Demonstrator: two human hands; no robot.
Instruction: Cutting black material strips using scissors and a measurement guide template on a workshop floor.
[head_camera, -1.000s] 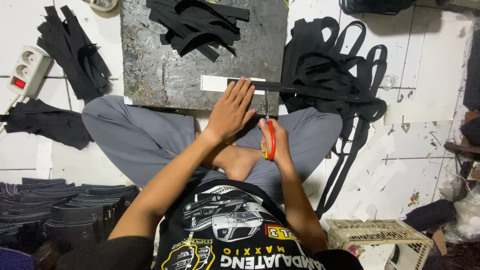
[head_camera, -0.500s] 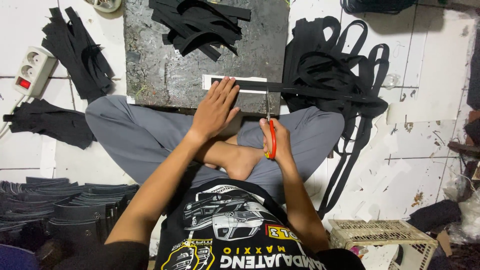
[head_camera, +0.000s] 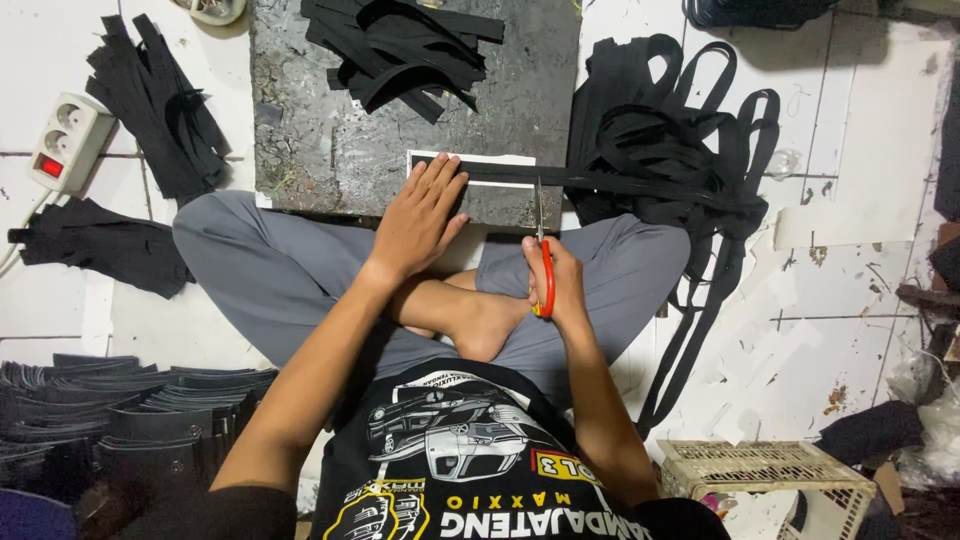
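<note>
I sit cross-legged on a tiled floor in front of a dark worn board (head_camera: 330, 150). My left hand (head_camera: 418, 218) lies flat on the near end of a black strap (head_camera: 590, 178) stretched over a white paper template (head_camera: 480, 160) on the board. My right hand (head_camera: 553, 285) grips red-handled scissors (head_camera: 543, 255), blades pointing up at the strap beside the template's right end. The strap runs right into a tangled pile of black webbing (head_camera: 665, 150). Cut black pieces (head_camera: 400, 50) lie at the board's far side.
A white power strip with a red switch (head_camera: 60, 140) sits at the left, beside more black strap pieces (head_camera: 150, 110) and dark fabric (head_camera: 100, 245). Stacked black parts (head_camera: 120, 410) fill the lower left. A cream plastic basket (head_camera: 770, 470) stands at the lower right.
My left hand has slid left along the strap to the left end of the template. The scissors hand has barely shifted.
</note>
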